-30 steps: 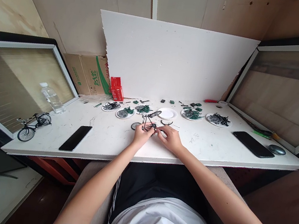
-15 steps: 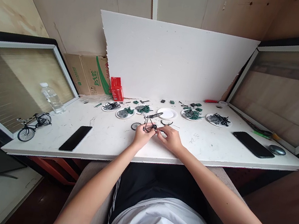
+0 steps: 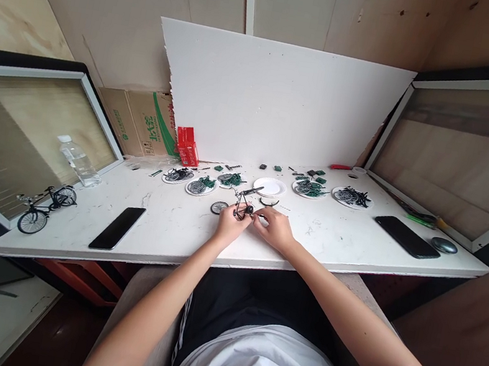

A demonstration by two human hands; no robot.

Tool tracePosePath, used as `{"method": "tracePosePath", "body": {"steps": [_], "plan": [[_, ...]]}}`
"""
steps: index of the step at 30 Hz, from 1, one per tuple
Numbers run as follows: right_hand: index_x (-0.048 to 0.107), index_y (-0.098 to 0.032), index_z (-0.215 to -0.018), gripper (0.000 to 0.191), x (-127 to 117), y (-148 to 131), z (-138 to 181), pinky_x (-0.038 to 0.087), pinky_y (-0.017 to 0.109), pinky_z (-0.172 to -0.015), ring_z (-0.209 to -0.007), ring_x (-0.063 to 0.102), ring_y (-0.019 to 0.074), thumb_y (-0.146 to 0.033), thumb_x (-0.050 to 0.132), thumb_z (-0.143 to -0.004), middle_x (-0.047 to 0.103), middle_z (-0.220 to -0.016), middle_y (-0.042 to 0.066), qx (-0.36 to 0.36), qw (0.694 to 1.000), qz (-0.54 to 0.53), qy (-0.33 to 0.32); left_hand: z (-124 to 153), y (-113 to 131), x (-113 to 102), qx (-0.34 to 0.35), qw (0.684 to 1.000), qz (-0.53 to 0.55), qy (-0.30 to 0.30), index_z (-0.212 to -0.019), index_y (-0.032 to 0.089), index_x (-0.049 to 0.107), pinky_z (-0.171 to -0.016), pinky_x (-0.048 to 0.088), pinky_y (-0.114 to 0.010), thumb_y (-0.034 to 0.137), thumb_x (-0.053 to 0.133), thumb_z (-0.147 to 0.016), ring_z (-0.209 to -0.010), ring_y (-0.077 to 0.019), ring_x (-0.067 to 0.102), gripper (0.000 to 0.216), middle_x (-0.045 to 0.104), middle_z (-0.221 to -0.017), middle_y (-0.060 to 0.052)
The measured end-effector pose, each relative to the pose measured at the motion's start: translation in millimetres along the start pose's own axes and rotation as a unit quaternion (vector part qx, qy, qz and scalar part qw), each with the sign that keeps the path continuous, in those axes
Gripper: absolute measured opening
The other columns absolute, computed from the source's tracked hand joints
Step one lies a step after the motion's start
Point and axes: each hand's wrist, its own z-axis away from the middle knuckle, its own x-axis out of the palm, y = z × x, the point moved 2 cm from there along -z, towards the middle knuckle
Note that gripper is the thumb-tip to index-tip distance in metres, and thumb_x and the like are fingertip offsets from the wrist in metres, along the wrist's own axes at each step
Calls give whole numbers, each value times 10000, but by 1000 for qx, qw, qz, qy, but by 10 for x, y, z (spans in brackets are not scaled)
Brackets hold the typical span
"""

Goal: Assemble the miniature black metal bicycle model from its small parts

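Low over the middle of the white table, my left hand (image 3: 230,226) is closed on a small black model bicycle frame (image 3: 241,206). Its upper parts stick up above my fingers, and a dark round part shows at its right side. My right hand (image 3: 273,227) meets it there, thumb and fingers pinched together at the frame's right side; what they hold is too small to make out. Left of my left hand lies a loose spoked wheel (image 3: 218,207). A thin curved black piece (image 3: 268,203) rests just beyond my right fingers.
Paper plates with black, grey and green parts, such as one plate (image 3: 351,197), line the back beside a bare plate (image 3: 269,187). At left are a finished model bicycle (image 3: 45,208), a phone (image 3: 117,228) and a bottle (image 3: 79,161). Another phone (image 3: 406,237) and a mouse (image 3: 444,245) sit right.
The whole view has shifted slightly. My left hand still grips the bicycle frame, and my right fingers remain pinched at its right side with only a small shift.
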Motion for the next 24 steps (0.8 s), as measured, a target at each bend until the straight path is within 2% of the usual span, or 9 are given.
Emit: {"method": "tracePosePath", "body": {"steps": [5, 12, 17, 24], "plan": [[672, -210, -995, 141, -15, -29, 3, 423, 270, -642, -737, 662, 191, -296, 566, -961, 752, -954, 74, 26, 999, 19, -20, -1, -1, 8, 8, 1000, -7, 0, -1056, 147, 746, -922, 602, -377, 106, 764, -705, -991, -245, 760, 354, 791, -1068, -134], [569, -213, -1038, 138, 6, 3, 15, 352, 274, -586, -667, 633, 205, -288, 554, -923, 737, -895, 51, 46, 998, 28, -30, -10, -53, 5, 14, 1000, -26, 10, -1059, 149, 741, -902, 603, -387, 109, 756, -708, -945, -249, 766, 354, 794, -1030, -131], [540, -213, -1032, 108, 46, 39, 15, 370, 269, -607, -714, 654, 202, -298, 506, -974, 740, -945, 62, 34, 998, 3, -45, -18, -85, 1, 24, 998, -54, 20, -1071, 143, 731, -923, 600, -403, 114, 731, -728, -967, -260, 767, 344, 791, -1055, -139], [559, -220, -1053, 169, 19, 34, 5, 392, 263, -630, -733, 679, 202, -348, 448, -1057, 750, -945, 62, 39, 997, -12, -62, -26, -92, -11, 35, 994, -97, 33, -1074, 144, 720, -927, 606, -411, 109, 704, -764, -990, -262, 767, 312, 789, -1077, -130]]}}
